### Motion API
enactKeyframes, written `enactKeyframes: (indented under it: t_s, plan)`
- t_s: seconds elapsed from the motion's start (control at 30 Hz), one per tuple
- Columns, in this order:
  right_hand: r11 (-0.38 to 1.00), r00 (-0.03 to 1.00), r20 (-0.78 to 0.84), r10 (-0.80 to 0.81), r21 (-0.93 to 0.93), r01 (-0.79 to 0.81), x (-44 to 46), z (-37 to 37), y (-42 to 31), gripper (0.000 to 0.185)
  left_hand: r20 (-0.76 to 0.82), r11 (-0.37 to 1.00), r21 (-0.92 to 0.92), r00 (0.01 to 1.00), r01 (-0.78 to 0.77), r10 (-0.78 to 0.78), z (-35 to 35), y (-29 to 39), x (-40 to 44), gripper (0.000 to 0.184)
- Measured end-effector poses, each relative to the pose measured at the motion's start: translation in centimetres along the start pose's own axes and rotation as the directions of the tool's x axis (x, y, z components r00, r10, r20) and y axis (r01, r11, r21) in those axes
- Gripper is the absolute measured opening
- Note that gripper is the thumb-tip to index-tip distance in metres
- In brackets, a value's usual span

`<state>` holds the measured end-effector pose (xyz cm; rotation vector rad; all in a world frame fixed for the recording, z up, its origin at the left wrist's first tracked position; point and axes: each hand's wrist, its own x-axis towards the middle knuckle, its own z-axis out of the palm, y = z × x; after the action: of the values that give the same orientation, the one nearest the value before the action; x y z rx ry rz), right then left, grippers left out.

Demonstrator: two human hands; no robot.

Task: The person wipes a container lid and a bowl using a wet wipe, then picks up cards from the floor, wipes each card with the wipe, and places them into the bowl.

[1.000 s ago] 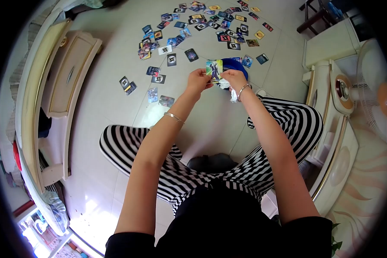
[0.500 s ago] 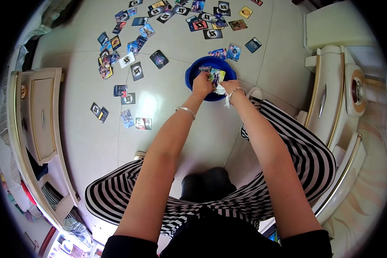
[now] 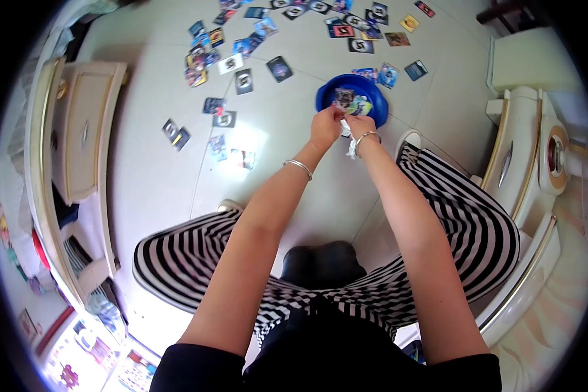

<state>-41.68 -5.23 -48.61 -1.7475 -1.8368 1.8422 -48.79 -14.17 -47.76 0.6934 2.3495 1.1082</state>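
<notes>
A blue plastic basin (image 3: pixel 321 98) stands on the floor with several picture cards in it, among them a yellow-green card (image 3: pixel 360 104). Over the basin's near edge, my left hand (image 3: pixel 326 129) is closed, its fingertips pinching what looks like a dark trading card (image 3: pixel 343 98). My right hand (image 3: pixel 361 125) is closed close beside it, fingers bent round a crumpled white tissue (image 3: pixel 345 129) that hangs down by the wrist. The fingertips of both hands nearly meet, and how they grip is partly hidden.
Many trading cards lie scattered on the tiled floor, including a dark card (image 3: pixel 279 68) and a black card with a white emblem (image 3: pixel 244 81). A pale cabinet (image 3: pixel 88 130) stands at the left, cream furniture (image 3: pixel 513 150) at the right. A dark stool (image 3: pixel 323 264) is between my legs.
The view has shifted, so floor and basin appear farther right. My hands have drawn together at the basin's near side; the left has come off the yellow-green card.
</notes>
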Motion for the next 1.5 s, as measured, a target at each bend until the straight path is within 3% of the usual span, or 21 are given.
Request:
enactKeyframes:
  t_s: [0.17,0.23,0.3,0.37,0.4,0.47,0.5,0.57,0.6,0.73,0.8,0.9,1.07,1.13,1.2,1.37,1.43,1.5]
  plan:
    - [0.997,0.99,0.135,-0.042,-0.057,0.05,-6.4,3.9,-2.0,0.032,-0.116,0.973,-0.17,0.977,0.155,-0.176,-6.5,-1.6,-5.5,0.015]
    - [0.974,0.965,0.226,-0.135,-0.15,0.171,-9.2,5.9,-3.3,0.032,-0.07,0.857,-0.377,0.912,0.35,-0.403,-9.5,-1.9,-8.0,0.016]
    - [0.973,0.953,0.26,-0.152,-0.131,0.191,-11.8,8.6,-3.6,0.032,-0.107,0.82,-0.437,0.884,0.369,-0.455,-12.1,-3.2,-10.1,0.016]
    - [0.973,0.922,0.374,-0.099,-0.159,0.169,-13.2,11.6,-3.1,0.031,-0.189,0.689,-0.61,0.772,0.391,-0.606,-13.8,-5.7,-12.1,0.017]
    - [0.974,0.913,0.401,-0.071,-0.169,0.15,-14.2,13.0,-3.2,0.028,-0.197,0.679,-0.623,0.763,0.388,-0.616,-14.5,-7.2,-12.9,0.017]
    - [0.968,0.889,0.449,-0.091,-0.17,0.185,-15.4,16.0,-2.6,0.026,-0.142,0.456,-0.788,0.6,0.413,-0.788,-15.6,-10.0,-14.4,0.015]
    - [0.966,0.868,0.485,-0.105,-0.156,0.205,-15.7,17.3,-1.9,0.024,-0.14,0.441,-0.798,0.586,0.41,-0.798,-16.0,-10.6,-15.0,0.015]
    - [0.955,0.857,0.51,-0.072,-0.214,0.207,-15.5,19.5,-1.0,0.023,-0.044,0.208,-0.919,0.439,0.334,-0.898,-16.7,-11.9,-16.0,0.018]
    - [0.941,0.846,0.529,-0.07,-0.247,0.232,-15.3,20.4,-0.6,0.024,0.013,0.18,-0.894,0.425,0.41,-0.905,-16.7,-13.2,-16.2,0.021]
    - [0.886,0.801,0.596,-0.062,-0.336,0.318,-12.8,23.6,1.0,0.028,0.038,0.099,-0.919,0.336,0.382,-0.941,-15.2,-17.8,-15.6,0.024]
    - [0.88,0.797,0.603,-0.028,-0.364,0.306,-11.1,24.6,1.7,0.029,-0.026,0.135,-0.929,0.301,0.345,-0.953,-14.4,-19.3,-15.0,0.026]
    - [0.865,0.802,0.597,-0.009,-0.397,0.306,-9.4,26.0,2.7,0.03,-0.005,0.078,-0.934,0.207,0.348,-0.978,-13.7,-20.5,-13.8,0.026]
    - [0.821,0.815,0.579,-0.015,-0.458,0.34,-7.3,27.5,3.6,0.032,-0.051,0.112,-0.926,0.174,0.362,-0.983,-13.0,-21.5,-12.4,0.024]
    - [0.67,0.807,0.589,-0.047,-0.581,0.463,-7.2,27.6,3.4,0.033,-0.094,0.143,-0.918,0.148,0.369,-0.985,-13.3,-21.4,-12.0,0.022]
    - [0.655,0.823,0.563,-0.075,-0.594,0.467,-7.5,27.6,3.3,0.034,-0.124,0.246,-0.832,0.266,0.498,-0.956,-13.4,-21.6,-11.9,0.014]
    - [0.59,0.857,0.501,-0.123,-0.658,0.469,-8.2,26.4,3.3,0.031,-0.214,0.374,-0.731,0.329,0.571,-0.92,-13.0,-21.6,-11.5,0.02]
    - [0.717,0.847,0.527,0.063,-0.614,0.329,-7.9,25.4,3.6,0.032,-0.206,0.393,-0.709,0.361,0.586,-0.91,-13.7,-20.2,-11.5,0.02]
    - [0.744,0.848,0.524,0.08,-0.597,0.298,-9.1,23.4,2.5,0.032,-0.124,0.373,-0.774,0.455,0.512,-0.882,-14.3,-18.6,-11.3,0.021]
